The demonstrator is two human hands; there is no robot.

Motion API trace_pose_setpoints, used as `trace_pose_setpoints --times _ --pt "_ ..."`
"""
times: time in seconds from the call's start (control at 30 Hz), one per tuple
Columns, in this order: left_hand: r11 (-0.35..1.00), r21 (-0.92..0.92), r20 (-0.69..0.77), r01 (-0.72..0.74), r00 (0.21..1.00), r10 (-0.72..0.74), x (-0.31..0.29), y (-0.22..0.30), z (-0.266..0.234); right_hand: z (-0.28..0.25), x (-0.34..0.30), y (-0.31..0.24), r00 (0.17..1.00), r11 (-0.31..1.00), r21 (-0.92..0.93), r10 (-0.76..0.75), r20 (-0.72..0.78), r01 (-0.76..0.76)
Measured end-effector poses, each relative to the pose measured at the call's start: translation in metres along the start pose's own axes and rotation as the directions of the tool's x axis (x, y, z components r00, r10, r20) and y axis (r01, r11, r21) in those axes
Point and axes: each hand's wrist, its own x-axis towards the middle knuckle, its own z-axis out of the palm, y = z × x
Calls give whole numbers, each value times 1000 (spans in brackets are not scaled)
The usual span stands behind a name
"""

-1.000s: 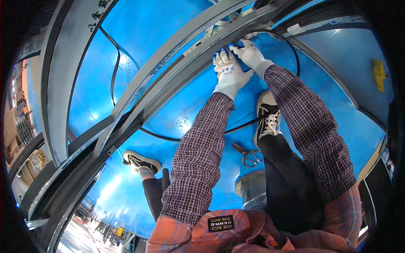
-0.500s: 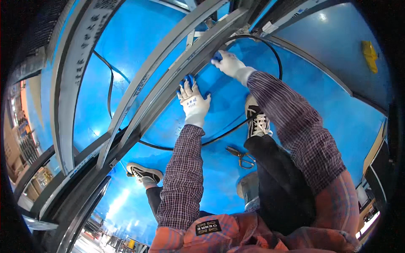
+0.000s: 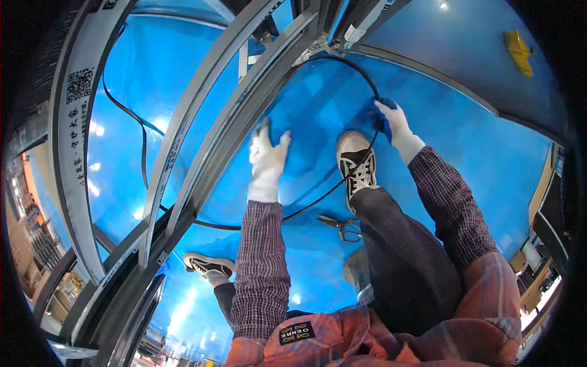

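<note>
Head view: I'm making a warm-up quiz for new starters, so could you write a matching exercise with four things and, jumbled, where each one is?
Things
1. Right hand
2. Scissors
3. Left hand
4. Yellow thing

Places
A. Near the grey frame
B. At the picture's upper right
C. At the black cable
D. Just left of the right leg

Pairs: 1-C, 2-D, 3-A, 4-B

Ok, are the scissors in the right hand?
No, the scissors lie on the blue floor, while the right hand is at the black cable.
</note>
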Motion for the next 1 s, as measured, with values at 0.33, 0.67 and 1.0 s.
trace_pose_setpoints --times 0.33,0.67,1.0 --pt "689 -203 -224 -696 718 659 -90 96 20 -10 -25 -85 912 895 441 -121 393 -71" --pt "877 267 -270 -400 842 467 -119 61 -111 28 5 -26 892 898 17 -438 112 439" --pt "726 -688 347 16 886 309 -131 68 -98 97 63 -22 878 741 670 -291 380 -45"
